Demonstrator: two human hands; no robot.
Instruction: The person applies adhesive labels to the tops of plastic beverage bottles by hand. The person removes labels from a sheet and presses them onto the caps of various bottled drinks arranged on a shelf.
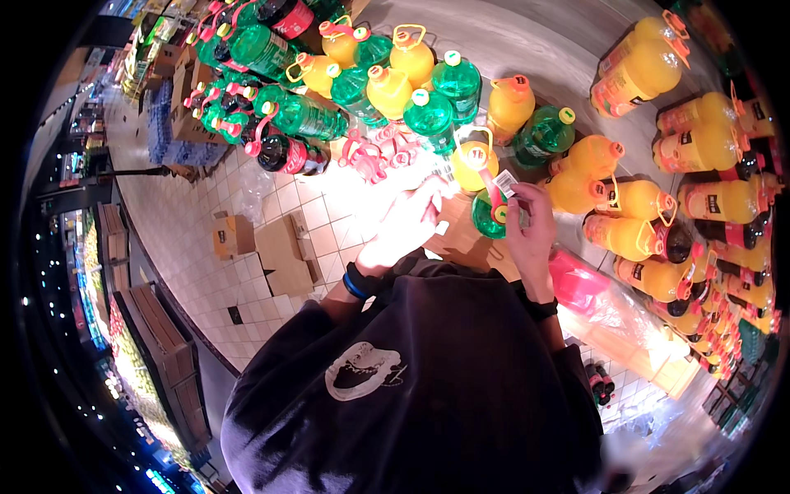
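My right hand (534, 216) holds a small white barcode label (505, 183) at its fingertips. The label is close to a pink carrying strap (492, 190), which links an orange-drink bottle (474, 167) and a green soda bottle (486, 216) standing under my hands. My left hand (412, 216) is to the left of these bottles, its fingers curled together in strong glare. A small white scrap (442, 228) shows by its fingers; whether they grip it is unclear. Farther off, several loose pink straps (370, 157) lie in a pile.
Green bottles (426, 117) and orange ones (389, 92) stand ahead, with dark cola bottles (290, 154) at the left. More strapped orange bottles (623, 234) fill the right side. Flattened cardboard (281, 253) and a small carton (231, 236) lie on the tiled floor. Pink plastic wrap (577, 281) is beside my right arm.
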